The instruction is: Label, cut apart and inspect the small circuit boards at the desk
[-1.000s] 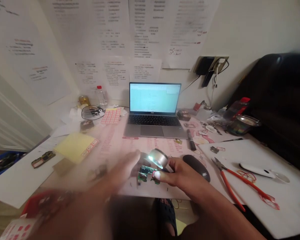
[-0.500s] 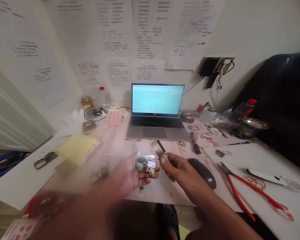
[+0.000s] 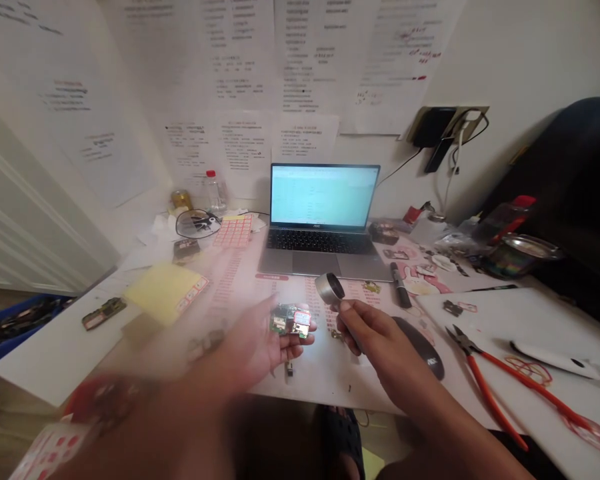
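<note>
My left hand (image 3: pixel 253 343) is palm up with a small green circuit board (image 3: pixel 290 321) resting across its fingers. A red-bordered white label sticks to the board, and bright light falls on it. To the right, my right hand (image 3: pixel 367 330) grips a silver, round loupe (image 3: pixel 330 288) with a dark inside. The loupe is tilted and held above and to the right of the board, apart from it. A small metal part (image 3: pixel 290 369) lies on the desk below my left fingers. A black mouse (image 3: pixel 420 347) sits beside my right hand.
An open laptop (image 3: pixel 323 247) stands behind my hands. Orange-handled pliers (image 3: pixel 485 373) and a white-handled tool (image 3: pixel 555 360) lie on the right. Yellow paper (image 3: pixel 165 290) and another circuit board (image 3: pixel 104 313) are on the left. A blue bin (image 3: pixel 10 327) stands beyond the desk's left edge.
The loupe has turned so that its round opening shows more, and it has moved slightly right of the board. The whole view has shifted a little, with the desk things now farther right.
</note>
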Demonstrator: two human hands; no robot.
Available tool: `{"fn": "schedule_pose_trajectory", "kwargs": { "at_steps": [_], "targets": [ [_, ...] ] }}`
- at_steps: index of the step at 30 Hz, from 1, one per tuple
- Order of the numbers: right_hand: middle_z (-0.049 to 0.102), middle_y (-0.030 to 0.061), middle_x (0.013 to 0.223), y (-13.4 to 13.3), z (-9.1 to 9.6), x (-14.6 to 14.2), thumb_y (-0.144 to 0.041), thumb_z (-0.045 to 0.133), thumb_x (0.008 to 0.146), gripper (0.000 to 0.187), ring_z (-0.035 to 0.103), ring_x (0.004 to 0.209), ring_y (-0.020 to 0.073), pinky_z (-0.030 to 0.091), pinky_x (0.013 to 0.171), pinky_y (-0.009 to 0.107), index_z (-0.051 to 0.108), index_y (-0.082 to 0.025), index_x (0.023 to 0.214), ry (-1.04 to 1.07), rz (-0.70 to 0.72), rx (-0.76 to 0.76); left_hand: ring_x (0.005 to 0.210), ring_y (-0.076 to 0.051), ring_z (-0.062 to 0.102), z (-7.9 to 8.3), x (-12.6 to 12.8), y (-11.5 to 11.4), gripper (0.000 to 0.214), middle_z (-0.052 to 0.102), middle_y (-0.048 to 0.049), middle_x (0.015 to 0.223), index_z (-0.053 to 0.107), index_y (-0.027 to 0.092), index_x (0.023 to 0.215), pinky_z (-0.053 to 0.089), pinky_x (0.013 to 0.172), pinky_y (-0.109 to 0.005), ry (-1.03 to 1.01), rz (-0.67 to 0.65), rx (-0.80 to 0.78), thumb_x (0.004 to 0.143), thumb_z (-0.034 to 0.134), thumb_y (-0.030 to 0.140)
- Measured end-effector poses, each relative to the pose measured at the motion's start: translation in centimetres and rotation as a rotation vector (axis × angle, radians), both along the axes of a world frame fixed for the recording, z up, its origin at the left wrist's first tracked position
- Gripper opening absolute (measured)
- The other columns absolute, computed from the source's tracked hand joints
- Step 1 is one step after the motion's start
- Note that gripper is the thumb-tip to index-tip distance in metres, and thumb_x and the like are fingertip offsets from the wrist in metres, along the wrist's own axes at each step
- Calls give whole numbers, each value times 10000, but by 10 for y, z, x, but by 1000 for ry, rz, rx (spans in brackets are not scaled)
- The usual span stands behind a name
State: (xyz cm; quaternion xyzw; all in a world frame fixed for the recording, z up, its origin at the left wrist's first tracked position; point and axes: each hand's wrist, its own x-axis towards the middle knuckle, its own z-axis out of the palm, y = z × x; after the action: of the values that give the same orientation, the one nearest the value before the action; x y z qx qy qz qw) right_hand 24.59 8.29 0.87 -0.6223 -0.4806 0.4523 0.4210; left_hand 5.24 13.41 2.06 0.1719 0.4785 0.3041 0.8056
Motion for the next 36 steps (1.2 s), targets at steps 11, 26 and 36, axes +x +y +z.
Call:
{"fn": "schedule_pose_trajectory", "kwargs": {
  "at_steps": [11,26,36],
  "targets": [
    [552,-9,698,-1,-4,1,-778,561,903,542,471,642,185,370,597,309,635,-241,907,-85,22,40,740,-272,762,2,0,-1,440,790,-197,931,649,104,1123,513,669,-317,-7,11,18,1085,417,476],
    [737,96,839,-2,-7,1,-628,437,1012,466,673,780,285,400,656,340,667,-224,979,-580,30,66,716,-208,775,-6,-2,-3,405,784,-138,940,696,93,1074,543,634,-263,105,10,137,1087,523,458],
    [749,139,932,-18,-38,-13,-336,621,1005,213,737,940,341,514,822,421,724,-186,896,-1299,172,219,707,-187,775,-15,-9,-2,292,809,-131,909,719,108,1108,550,623,-252,217,-76,336,1088,528,328]
  ]
}}
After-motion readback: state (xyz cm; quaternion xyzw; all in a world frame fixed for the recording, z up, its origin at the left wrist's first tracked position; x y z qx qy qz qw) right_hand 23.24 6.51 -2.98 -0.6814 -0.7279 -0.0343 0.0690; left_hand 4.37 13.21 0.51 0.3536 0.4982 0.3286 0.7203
